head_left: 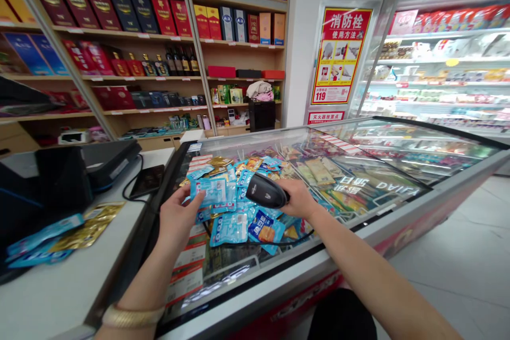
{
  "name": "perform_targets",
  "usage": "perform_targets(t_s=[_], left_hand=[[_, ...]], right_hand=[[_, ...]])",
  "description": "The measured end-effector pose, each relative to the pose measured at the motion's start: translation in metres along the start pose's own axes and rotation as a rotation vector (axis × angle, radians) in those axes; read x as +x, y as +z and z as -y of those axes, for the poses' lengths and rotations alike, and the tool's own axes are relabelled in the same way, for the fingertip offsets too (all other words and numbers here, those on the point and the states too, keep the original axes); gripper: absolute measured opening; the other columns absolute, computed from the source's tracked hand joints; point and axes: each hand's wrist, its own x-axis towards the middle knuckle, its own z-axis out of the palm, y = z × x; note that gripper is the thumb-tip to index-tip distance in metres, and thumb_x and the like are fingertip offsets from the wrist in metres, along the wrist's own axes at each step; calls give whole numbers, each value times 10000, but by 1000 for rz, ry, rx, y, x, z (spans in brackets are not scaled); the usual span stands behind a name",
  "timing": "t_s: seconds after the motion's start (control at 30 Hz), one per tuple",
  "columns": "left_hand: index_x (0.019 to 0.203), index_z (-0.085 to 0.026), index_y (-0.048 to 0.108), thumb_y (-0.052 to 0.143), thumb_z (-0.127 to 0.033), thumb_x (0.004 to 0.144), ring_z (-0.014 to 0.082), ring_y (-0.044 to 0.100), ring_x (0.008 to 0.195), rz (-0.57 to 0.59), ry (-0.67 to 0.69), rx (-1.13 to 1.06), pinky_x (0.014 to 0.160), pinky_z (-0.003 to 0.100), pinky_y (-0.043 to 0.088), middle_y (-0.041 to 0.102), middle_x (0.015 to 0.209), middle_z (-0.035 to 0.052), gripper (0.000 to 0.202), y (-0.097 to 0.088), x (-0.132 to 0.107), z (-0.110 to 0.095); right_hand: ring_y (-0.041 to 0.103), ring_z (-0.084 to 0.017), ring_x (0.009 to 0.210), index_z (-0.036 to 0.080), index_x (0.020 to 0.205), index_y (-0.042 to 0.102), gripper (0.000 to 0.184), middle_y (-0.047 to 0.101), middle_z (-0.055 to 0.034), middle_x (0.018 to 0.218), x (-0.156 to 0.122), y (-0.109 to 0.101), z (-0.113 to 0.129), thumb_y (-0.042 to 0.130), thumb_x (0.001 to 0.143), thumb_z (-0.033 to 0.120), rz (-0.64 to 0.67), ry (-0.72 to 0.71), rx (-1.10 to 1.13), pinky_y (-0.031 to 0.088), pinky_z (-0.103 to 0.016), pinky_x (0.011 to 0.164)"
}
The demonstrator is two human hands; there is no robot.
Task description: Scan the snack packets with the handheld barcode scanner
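Note:
My right hand [298, 199] grips a black barcode scanner [266, 190], its head turned left toward a light blue snack packet [210, 189]. My left hand [180, 216] holds that packet by its lower left edge, just above a heap of blue and gold packets [239, 212]. The heap lies on the glass lid of a chest freezer [382, 180]. The scanner's black cable [279, 241] trails across the lid under my right forearm.
A white counter [51, 287] at left bears a few blue and gold packets [59, 234], a black register [59, 180] and a dark phone [147, 180]. Shelves of boxed bottles [139, 37] fill the back wall. An open chiller [438, 64] stands at right, above grey floor [458, 255].

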Motion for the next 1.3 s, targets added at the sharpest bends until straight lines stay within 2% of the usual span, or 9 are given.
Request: perform_targets(t_s=[0.23,0.43,0.7,1.3], left_hand=[[987,-175,688,787,-342,562,172,665,755,-3,36,38,723,298,562,723,919,42,467,-1,-5,-1],[995,-178,699,765,-351,584,178,664,754,-17,74,91,704,295,559,727,909,43,451,-1,-5,-3],[1044,-169,694,749,-382,601,174,661,771,-18,86,145,698,278,547,730,953,54,494,-3,-4,-2],[1030,-168,693,747,-399,600,189,663,777,-9,100,145,714,304,544,729,937,57,491,-4,-5,-1]], right_hand=[[665,-196,747,200,981,629,279,711,-57,843,2,-1,7,595,718,286,59,-26,-3,485,-281,677],[638,-188,701,200,867,618,192,691,-45,779,3,-1,10,593,697,285,146,-19,-21,447,-263,623],[627,-183,689,193,865,618,193,684,-49,775,4,-2,11,584,703,291,151,-7,-18,438,-263,633],[622,-180,666,191,834,609,169,668,-43,738,3,-1,10,577,710,302,133,-13,-37,423,-263,611]])
